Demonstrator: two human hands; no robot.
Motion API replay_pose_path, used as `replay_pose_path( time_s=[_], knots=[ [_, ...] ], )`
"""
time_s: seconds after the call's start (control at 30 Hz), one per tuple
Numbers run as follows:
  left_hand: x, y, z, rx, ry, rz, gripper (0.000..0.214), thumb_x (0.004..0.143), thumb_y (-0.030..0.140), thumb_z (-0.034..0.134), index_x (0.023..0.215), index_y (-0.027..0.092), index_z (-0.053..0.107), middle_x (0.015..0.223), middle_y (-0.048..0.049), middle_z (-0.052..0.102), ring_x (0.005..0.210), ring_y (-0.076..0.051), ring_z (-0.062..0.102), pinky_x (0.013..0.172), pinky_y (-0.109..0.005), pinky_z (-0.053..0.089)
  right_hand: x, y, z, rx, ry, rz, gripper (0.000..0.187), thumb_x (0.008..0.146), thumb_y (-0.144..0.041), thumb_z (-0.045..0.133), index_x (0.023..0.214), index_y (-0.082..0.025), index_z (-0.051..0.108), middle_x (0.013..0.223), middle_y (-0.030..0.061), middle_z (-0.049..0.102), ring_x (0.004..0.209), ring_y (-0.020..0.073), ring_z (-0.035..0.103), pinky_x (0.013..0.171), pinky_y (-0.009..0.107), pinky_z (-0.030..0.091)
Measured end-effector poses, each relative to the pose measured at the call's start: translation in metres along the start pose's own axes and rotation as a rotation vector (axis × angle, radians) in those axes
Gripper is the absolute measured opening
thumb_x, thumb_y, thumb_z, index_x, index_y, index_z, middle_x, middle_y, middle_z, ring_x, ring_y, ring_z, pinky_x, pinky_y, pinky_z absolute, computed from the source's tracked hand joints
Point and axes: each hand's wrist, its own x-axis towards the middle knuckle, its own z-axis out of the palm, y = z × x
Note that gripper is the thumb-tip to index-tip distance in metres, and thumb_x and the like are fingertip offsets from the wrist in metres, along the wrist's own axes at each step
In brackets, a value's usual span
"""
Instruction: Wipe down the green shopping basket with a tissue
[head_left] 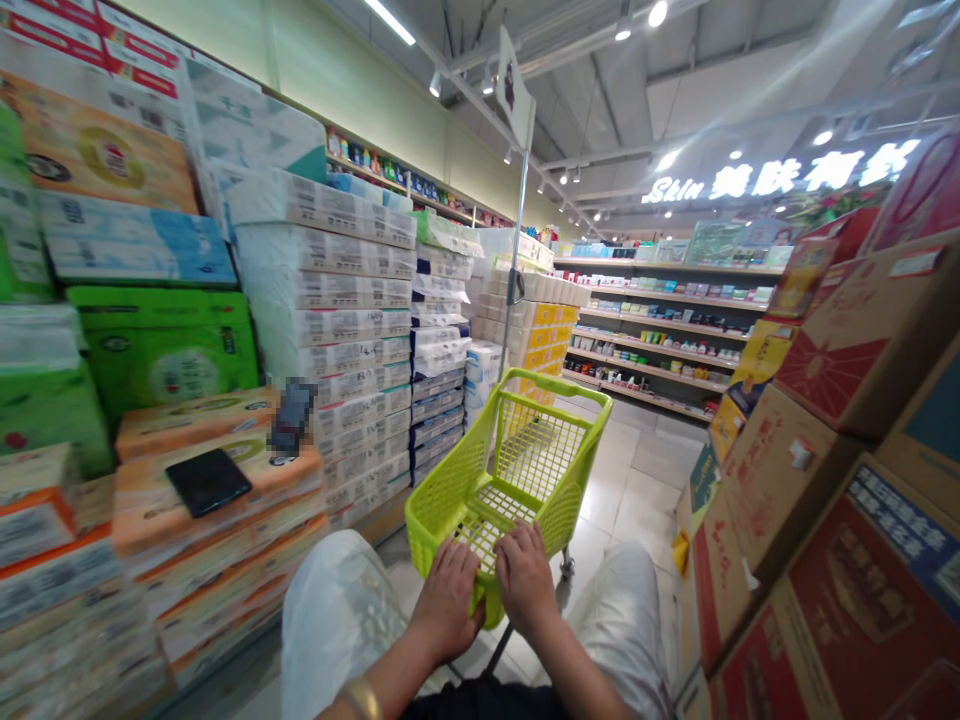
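A lime-green plastic shopping cart (551,475) stands right before my knees, its basket bare inside. My left hand (448,598) lies over the near rim of the basket, fingers curled across it and thumb below. Beside it, my right hand (525,575) grips the same rim a little farther right, its fingertips pointing into the basket. The two hands are close together but apart. The cart's handle (559,385) is at the far end, away from me.
Stacked tissue packs (330,340) rise on the left, with a black tablet-like slab (208,481) and a blurred-out item (292,415) on a lower orange stack. Cardboard cartons (787,465) line the right. A metal sign pole (514,290) and product shelves (667,315) stand beyond the cart.
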Motion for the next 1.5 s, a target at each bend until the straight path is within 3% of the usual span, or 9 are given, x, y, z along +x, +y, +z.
replay_pose_path(
  time_s=[0.2,0.33,0.5,0.8,0.93,1.1,1.37,1.5],
  knots=[
    [0.003,0.005,0.006,0.004,-0.022,-0.012,0.046,0.066,0.024,0.057,0.111,0.018,0.050,0.113,-0.0120,0.061,0.115,-0.031,0.053,0.107,-0.054,0.035,0.032,0.035,-0.007,-0.012,0.063,0.155,0.023,0.090,-0.019,0.043,0.084,-0.022,0.065,0.094,0.0063,0.062,0.118,0.0257,0.050,0.111,0.052,0.028],
    [0.000,0.003,0.007,0.024,0.001,0.003,0.046,0.067,0.025,0.056,0.112,0.018,0.050,0.113,-0.0125,0.061,0.115,-0.031,0.053,0.105,-0.054,0.037,0.010,0.016,0.003,0.023,0.092,0.142,0.022,0.089,-0.018,0.043,0.086,-0.022,0.064,0.095,0.0063,0.062,0.123,0.0265,0.047,0.111,0.051,0.030],
    [-0.003,-0.001,0.005,0.035,0.029,0.038,0.043,0.072,0.030,0.053,0.113,0.019,0.050,0.111,-0.0120,0.062,0.111,-0.030,0.054,0.104,-0.053,0.037,-0.018,-0.010,0.011,0.054,0.035,0.004,0.021,0.087,-0.015,0.045,0.091,-0.025,0.063,0.100,0.0043,0.061,0.124,0.0237,0.046,0.113,0.049,0.028],
    [0.002,0.006,0.008,0.033,-0.012,-0.004,0.047,0.066,0.024,0.055,0.113,0.017,0.049,0.114,-0.0125,0.061,0.116,-0.030,0.052,0.107,-0.053,0.034,0.031,0.040,-0.001,0.052,0.126,0.198,0.025,0.088,-0.018,0.041,0.085,-0.021,0.065,0.097,0.0075,0.063,0.125,0.0275,0.046,0.111,0.052,0.028],
    [-0.001,0.003,0.007,0.050,0.010,0.018,0.049,0.067,0.023,0.054,0.115,0.017,0.048,0.113,-0.0132,0.061,0.115,-0.031,0.052,0.104,-0.054,0.037,0.006,0.016,0.005,0.093,0.136,0.155,0.022,0.088,-0.017,0.042,0.087,-0.022,0.064,0.100,0.0070,0.061,0.127,0.0265,0.043,0.110,0.049,0.031],
    [-0.005,-0.001,0.004,0.074,0.000,0.054,0.045,0.073,0.026,0.053,0.116,0.015,0.049,0.114,-0.0139,0.062,0.114,-0.031,0.053,0.103,-0.054,0.039,-0.025,-0.012,0.010,0.127,0.046,0.017,0.022,0.089,-0.015,0.044,0.093,-0.025,0.063,0.105,0.0049,0.061,0.128,0.0234,0.043,0.111,0.047,0.031],
    [0.003,0.007,0.003,0.035,-0.080,-0.034,0.048,0.067,0.024,0.055,0.114,0.016,0.050,0.116,-0.0135,0.061,0.118,-0.031,0.051,0.109,-0.053,0.033,0.020,0.027,0.001,0.112,0.135,0.138,0.023,0.089,-0.018,0.042,0.083,-0.023,0.064,0.094,0.0058,0.062,0.119,0.0258,0.048,0.110,0.050,0.029],
    [0.001,0.006,0.004,0.040,-0.078,-0.042,0.050,0.066,0.022,0.055,0.116,0.015,0.050,0.116,-0.0143,0.061,0.119,-0.031,0.050,0.109,-0.053,0.033,0.015,0.023,0.004,0.146,0.166,0.153,0.023,0.088,-0.018,0.042,0.085,-0.022,0.064,0.099,0.0069,0.061,0.124,0.0260,0.044,0.109,0.049,0.032]
  ],
)
